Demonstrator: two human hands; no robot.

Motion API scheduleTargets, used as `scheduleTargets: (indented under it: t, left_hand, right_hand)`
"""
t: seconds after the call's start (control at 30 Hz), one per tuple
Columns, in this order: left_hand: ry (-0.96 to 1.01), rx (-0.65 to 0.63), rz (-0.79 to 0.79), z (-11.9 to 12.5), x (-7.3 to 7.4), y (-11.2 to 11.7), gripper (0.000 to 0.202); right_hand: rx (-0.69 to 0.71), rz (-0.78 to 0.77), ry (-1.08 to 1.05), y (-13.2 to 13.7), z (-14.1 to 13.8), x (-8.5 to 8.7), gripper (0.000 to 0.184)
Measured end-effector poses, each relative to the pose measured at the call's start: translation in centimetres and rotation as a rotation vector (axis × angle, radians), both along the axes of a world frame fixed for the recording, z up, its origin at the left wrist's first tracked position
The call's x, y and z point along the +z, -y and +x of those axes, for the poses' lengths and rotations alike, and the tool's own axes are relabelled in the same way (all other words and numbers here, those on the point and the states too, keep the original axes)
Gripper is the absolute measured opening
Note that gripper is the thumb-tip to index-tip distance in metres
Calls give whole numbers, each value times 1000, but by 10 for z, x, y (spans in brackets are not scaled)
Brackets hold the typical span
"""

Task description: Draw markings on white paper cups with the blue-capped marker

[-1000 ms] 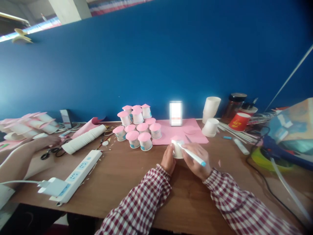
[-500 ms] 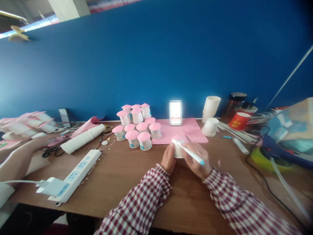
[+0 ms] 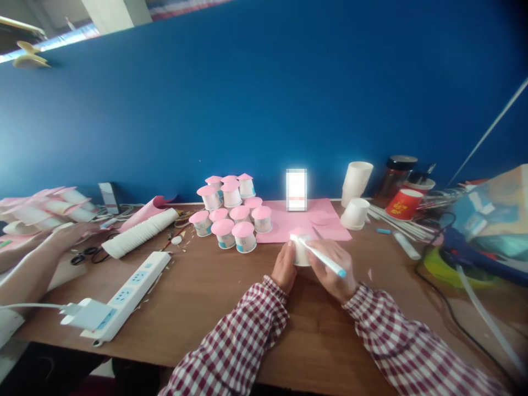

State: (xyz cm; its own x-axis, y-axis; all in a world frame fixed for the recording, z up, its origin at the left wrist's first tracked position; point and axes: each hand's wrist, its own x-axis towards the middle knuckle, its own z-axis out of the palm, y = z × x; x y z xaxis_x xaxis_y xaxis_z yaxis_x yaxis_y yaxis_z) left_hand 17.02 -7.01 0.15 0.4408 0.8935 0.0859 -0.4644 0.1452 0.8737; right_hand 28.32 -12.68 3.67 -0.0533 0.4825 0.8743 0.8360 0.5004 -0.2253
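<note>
Cup between the hands: we find one white paper cup just before the front edge of the pink sheet, its wider rim apparently downward.
Left hand: the left hand has its fingers curled against the cup's left side, which we judge steadies it against sideways pressure.
Right hand: the right hand grips a white pen, blue end outward, the other end at the cup (whether the tip touches, we cannot tell).
Pink-topped group: the pink-topped cups stand packed at the sheet's left edge, a placing that presumably spares them knocks from either forearm.
Plain cups: the plain white cups stand by the sheet's right edge, in what we judge to be easy reach.
Limits: a power strip slants toward the front edge of the table; a blue tool hems in the right end.
Room: we note the widest stretch between the strip and the left sleeve.
</note>
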Motion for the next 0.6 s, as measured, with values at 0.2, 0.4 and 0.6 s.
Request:
scheduleTargets:
  t: [0.2, 0.4, 0.6]
  left_hand:
    - [-50, 27, 13, 0, 3, 3, 50]
    - [-28, 15, 1, 1, 1, 2, 51]
    - [1, 0, -88, -2, 20, 8, 50]
  right_hand:
    - [-5, -7, 14, -1, 0, -1, 19]
    - [-13, -4, 10, 0, 0, 0, 19]
    - [-16, 5, 15, 0, 0, 0, 19]
